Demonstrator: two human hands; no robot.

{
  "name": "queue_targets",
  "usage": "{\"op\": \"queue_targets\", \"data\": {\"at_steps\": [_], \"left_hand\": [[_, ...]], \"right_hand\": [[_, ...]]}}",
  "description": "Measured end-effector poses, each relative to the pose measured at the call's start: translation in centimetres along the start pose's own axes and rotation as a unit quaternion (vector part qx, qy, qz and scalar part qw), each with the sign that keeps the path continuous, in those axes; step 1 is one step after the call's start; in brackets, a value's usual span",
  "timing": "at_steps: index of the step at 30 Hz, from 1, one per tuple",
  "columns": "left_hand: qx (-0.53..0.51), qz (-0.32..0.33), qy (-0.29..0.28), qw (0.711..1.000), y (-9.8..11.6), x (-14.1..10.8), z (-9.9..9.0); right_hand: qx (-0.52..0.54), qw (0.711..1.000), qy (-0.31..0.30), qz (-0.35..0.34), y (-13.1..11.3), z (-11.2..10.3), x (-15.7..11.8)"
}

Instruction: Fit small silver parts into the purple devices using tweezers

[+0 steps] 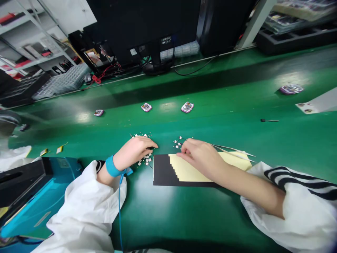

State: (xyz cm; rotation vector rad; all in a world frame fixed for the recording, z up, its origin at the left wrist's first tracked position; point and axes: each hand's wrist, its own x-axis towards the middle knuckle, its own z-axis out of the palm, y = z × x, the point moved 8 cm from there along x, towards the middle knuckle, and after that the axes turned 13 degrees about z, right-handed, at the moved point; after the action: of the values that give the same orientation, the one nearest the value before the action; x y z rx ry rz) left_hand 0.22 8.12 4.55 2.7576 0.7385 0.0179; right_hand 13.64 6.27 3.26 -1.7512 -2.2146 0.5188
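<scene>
My left hand [138,149], with a blue wrist strap [112,166], is over a loose pile of small white parts with dark leads [146,160]. Its thumb and forefinger are apart; the other fingertips are hidden. My right hand [201,156] is closed above a black card with stepped yellow strips [164,170]. Tweezers [234,150] stick out of it to the right, points outward. Whether its curled fingertips also pinch a small part is hidden. Just beyond these fingers lies a smaller group of the same white parts [177,142].
Purple-rimmed devices [187,107] stand in a row across the green bench [147,218]. A small dark-headed tool [270,121] lies at right. A monitor [147,24] stands behind, a blue bin [39,207] at left. From my strap a blue cord [119,211] hangs down.
</scene>
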Motion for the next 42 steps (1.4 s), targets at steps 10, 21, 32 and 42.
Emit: {"op": "queue_targets", "data": {"at_steps": [10, 21, 32, 42], "left_hand": [[0.056, 0.005, -0.023, 0.998, 0.9, 0.6, 1.0], [-0.124, -0.029, 0.148, 0.981, 0.7, 0.2, -1.8], [-0.449, -0.118, 0.340, 0.818, 0.6, 0.2, 0.9], [-0.423, -0.104, 0.353, 0.828, 1.7, 0.5, 0.7]], "right_hand": [[-0.118, 0.979, -0.019, -0.168, -4.2, 3.4, -3.7], [-0.116, 0.983, -0.057, -0.133, -4.4, 3.9, -3.6], [0.306, 0.941, -0.142, 0.038, -1.0, 3.3, -1.0], [0.660, 0.720, -0.176, 0.121, 0.5, 3.0, 0.0]]}}
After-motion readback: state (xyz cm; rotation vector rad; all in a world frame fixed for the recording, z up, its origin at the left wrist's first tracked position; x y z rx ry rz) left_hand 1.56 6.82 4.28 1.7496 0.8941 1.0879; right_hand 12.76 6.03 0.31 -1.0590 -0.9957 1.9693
